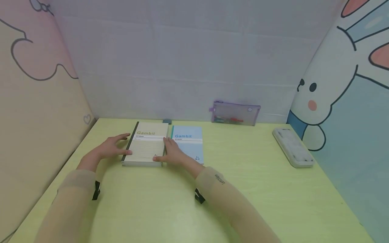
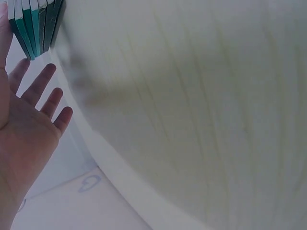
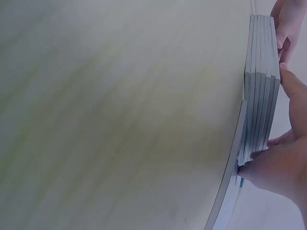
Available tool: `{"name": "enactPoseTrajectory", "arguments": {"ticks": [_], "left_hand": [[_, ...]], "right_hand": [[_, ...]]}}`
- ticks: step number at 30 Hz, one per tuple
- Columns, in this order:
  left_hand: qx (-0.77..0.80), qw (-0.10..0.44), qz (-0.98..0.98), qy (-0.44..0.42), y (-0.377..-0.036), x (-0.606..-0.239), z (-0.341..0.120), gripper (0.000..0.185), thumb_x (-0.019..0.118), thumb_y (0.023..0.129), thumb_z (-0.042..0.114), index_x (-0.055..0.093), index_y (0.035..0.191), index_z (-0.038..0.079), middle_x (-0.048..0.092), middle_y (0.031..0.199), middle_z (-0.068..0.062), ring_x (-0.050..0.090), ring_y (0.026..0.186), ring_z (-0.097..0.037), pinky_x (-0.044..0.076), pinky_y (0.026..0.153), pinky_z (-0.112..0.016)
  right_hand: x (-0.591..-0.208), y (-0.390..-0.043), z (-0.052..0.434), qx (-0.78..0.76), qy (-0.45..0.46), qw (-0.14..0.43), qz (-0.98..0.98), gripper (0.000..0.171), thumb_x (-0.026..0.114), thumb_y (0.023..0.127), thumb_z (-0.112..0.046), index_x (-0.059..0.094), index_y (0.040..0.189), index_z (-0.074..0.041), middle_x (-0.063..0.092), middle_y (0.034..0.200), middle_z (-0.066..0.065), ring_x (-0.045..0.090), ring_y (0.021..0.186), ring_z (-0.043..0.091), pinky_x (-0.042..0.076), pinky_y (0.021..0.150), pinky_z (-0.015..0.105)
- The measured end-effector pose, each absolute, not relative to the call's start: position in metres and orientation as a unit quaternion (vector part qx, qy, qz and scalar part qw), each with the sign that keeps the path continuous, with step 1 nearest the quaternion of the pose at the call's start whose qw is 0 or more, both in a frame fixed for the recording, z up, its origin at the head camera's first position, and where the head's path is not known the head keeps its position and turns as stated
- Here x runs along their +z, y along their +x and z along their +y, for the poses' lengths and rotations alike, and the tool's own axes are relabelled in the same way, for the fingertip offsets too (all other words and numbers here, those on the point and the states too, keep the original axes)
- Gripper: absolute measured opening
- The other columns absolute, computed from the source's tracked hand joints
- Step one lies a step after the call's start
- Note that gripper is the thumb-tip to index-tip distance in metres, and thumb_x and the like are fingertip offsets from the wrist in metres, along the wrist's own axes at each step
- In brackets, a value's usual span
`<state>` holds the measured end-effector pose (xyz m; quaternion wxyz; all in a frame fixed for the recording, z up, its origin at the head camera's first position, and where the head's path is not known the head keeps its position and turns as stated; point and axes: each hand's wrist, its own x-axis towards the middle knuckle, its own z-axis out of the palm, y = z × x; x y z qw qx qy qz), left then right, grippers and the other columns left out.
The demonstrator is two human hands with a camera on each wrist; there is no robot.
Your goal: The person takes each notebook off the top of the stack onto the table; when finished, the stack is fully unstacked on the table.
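Observation:
A stack of several notebooks (image 1: 146,148), topped by a cream cover marked "Gambit", lies at the left of the table. My left hand (image 1: 107,148) is at its left side, thumb over the dark spine and the other fingers spread. In the left wrist view, those fingers extend beside the stack's greenish spines (image 2: 37,28). On the opposite side is my right hand (image 1: 173,154), its thumb on the cover's lower right and fingers along the edge. The right wrist view has the stack's page edges (image 3: 261,76) lined up. A blue notebook (image 1: 191,150) lies flat beside it, partly behind the right hand.
A purple mesh pencil case (image 1: 235,114) with pens leans against the back wall. A long pale case (image 1: 293,148) lies at the table's right side. Behind the stack sits a small dark blue object (image 1: 167,121). Printed sheets form walls on both sides of the yellow-green table (image 1: 146,202).

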<state>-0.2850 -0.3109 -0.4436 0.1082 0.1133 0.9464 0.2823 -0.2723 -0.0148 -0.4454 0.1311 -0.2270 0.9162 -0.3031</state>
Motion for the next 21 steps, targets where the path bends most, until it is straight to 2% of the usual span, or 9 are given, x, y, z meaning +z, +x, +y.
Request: {"name": "enactPoseTrajectory", "arguments": {"ticks": [4, 15, 21], "left_hand": [[0.283, 0.127, 0.944, 0.11, -0.2863, -0.4426, -0.31, 0.102, 0.073, 0.072, 0.057, 0.024, 0.15, 0.011, 0.031, 0.147, -0.026, 0.019, 0.135, -0.051, 0.021, 0.102, -0.069], [0.29, 0.137, 0.94, 0.113, -0.2839, -0.4352, -0.3035, 0.103, 0.075, 0.073, 0.052, 0.024, 0.149, 0.006, 0.02, 0.15, -0.03, 0.015, 0.136, -0.052, 0.019, 0.103, -0.068], [0.295, 0.115, 0.94, 0.13, -0.2854, -0.4348, -0.3007, 0.101, 0.077, 0.073, 0.049, 0.027, 0.148, 0.004, 0.024, 0.149, -0.03, 0.018, 0.136, -0.05, 0.02, 0.105, -0.065]], "right_hand": [[-0.4452, -0.2737, -0.0151, -0.317, -0.224, 0.139, 0.911, 0.102, 0.071, 0.08, -0.048, 0.012, 0.151, -0.005, 0.022, 0.155, 0.013, 0.02, 0.143, 0.026, 0.021, 0.115, 0.037], [-0.4452, -0.2743, -0.0125, -0.286, -0.237, 0.136, 0.918, 0.102, 0.069, 0.08, -0.052, 0.013, 0.152, -0.007, 0.013, 0.158, 0.011, 0.013, 0.145, 0.025, 0.018, 0.116, 0.036], [-0.4427, -0.274, -0.0079, -0.29, -0.238, 0.131, 0.918, 0.101, 0.071, 0.079, -0.051, 0.016, 0.152, -0.009, 0.015, 0.157, 0.011, 0.016, 0.144, 0.025, 0.021, 0.115, 0.037]]}}
